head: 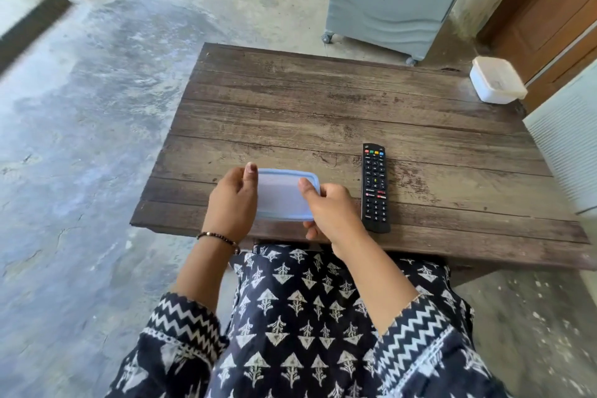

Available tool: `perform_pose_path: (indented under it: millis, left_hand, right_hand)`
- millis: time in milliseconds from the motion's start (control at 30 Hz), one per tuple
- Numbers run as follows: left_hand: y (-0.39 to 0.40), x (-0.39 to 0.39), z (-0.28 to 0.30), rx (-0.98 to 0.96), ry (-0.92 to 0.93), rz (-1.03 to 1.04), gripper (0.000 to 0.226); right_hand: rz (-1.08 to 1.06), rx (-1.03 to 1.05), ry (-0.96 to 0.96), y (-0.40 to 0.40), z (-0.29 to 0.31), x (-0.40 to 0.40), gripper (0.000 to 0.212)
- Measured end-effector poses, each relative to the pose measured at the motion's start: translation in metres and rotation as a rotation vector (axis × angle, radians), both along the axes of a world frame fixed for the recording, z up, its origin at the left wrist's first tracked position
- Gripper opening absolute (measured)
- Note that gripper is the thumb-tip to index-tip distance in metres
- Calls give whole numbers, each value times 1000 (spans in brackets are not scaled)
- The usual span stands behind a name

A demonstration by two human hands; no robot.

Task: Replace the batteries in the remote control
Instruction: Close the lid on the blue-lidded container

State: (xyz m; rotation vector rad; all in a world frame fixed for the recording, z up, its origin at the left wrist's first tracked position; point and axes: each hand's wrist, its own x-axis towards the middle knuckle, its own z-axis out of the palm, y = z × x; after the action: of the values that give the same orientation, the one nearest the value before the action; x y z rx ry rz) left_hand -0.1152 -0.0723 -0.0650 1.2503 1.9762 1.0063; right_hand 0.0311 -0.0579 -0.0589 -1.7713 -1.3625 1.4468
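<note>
A seated person grips a small blue-lidded container (284, 195) at the near edge of a weathered wooden desk (323, 107), the left hand (231, 200) curled round its left end and the right hand (332, 208) pinching its right end, thumbs on the lid. The black remote control (375, 188) lies face up just beside the right hand. A white lidded box (496, 81) sits at the far right corner.

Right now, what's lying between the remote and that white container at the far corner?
Nothing: in the head view, only bare wooden table separates the remote and white container.
</note>
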Motion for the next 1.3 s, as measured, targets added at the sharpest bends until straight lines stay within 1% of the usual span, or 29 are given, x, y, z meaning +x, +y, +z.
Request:
perform_pose_path:
  millis: [67,133,233,333,500,667,767,933,1133,1300]
  left_hand:
    - [-4,-20,2,-19,3,-10,34]
    - [-5,-44,6,-29,104,13,30]
    - [-3,-79,16,-55,221,79,30]
    - [-4,-104,19,-125,281,140,27]
    - [-13,-137,13,-169,281,190,21]
    - [-24,-143,2,-92,286,231,17]
    - [-24,-147,-1,-67,289,244,17]
    - [-24,-154,-3,-86,295,227,17]
    - [-26,-155,-7,-106,298,232,18]
    - [-26,-153,-7,-109,287,249,20]
  right_hand:
    - [-32,-7,45,1,-1,-15,43]
    - [23,-52,90,4,-1,-34,38]
    - [115,-91,144,9,-2,-67,32]
    - [127,-76,131,12,-9,-94,28]
    - [138,-60,100,16,-18,-126,23]
    - [152,-43,70,19,-24,-139,26]
    - [170,-44,66,19,-24,-144,27]
    - [190,-64,74,17,-22,-147,27]
    - [223,-28,9,12,-21,-152,25]
    - [229,-31,-6,12,-19,-153,33]
